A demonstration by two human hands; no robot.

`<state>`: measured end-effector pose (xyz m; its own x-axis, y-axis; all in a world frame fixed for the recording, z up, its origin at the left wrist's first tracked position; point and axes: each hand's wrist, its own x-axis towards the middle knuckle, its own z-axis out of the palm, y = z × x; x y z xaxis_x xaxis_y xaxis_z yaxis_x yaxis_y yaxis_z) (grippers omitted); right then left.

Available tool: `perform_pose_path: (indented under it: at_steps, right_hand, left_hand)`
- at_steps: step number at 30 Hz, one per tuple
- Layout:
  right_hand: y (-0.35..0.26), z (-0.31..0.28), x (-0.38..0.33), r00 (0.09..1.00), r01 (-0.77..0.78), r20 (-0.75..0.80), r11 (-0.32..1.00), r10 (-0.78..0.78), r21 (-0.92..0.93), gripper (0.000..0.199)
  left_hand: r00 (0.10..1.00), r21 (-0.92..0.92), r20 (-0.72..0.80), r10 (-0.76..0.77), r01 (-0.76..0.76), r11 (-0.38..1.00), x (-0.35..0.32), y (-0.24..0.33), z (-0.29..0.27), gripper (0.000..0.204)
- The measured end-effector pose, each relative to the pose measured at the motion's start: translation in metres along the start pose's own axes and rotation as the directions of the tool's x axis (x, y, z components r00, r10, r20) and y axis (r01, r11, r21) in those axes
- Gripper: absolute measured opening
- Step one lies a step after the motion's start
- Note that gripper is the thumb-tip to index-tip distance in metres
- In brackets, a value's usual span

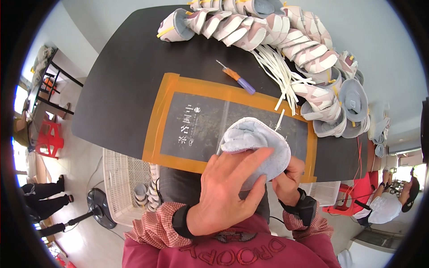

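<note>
A shoe upper (272,149) with pale grey lining and a white edge is in my hands, above the near edge of the table. My left hand (225,192) is closed on its near left side, the fingers reaching over the lining. My right hand (289,178) grips its right side, with some fingertips hidden behind it. A thin white strip (280,119) shows just past the upper's far right edge; whether it is attached I cannot tell. Beyond lies a hook-like tool (239,81) with a metal tip and an orange and purple handle.
Nested pink and white shoe uppers (250,33) curve along the table's far and right edges. A bundle of white strips (279,73) lies inside that curve. Orange tape (156,118) frames a dark sheet on the black table. Below left stand a white basket (118,187) and a fan (99,205).
</note>
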<state>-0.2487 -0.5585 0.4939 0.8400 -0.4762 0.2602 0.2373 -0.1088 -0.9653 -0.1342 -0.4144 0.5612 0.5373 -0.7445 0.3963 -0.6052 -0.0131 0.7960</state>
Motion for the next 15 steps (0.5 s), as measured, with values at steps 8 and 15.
perform_pose_path:
  at_steps: [8,15]
  right_hand:
    - [-0.013,0.014,0.009,0.989,-0.067,-0.124,0.988,0.085,0.139,0.028]
    - [-0.011,0.001,0.007,0.999,-0.044,0.003,0.999,0.044,-0.032,0.032]
  left_hand:
    - [0.969,-0.117,0.01,-0.247,0.246,0.962,0.006,-0.005,-0.01,0.025]
    - [0.994,-0.117,-0.069,-0.09,0.082,0.99,0.007,-0.016,-0.009,0.02]
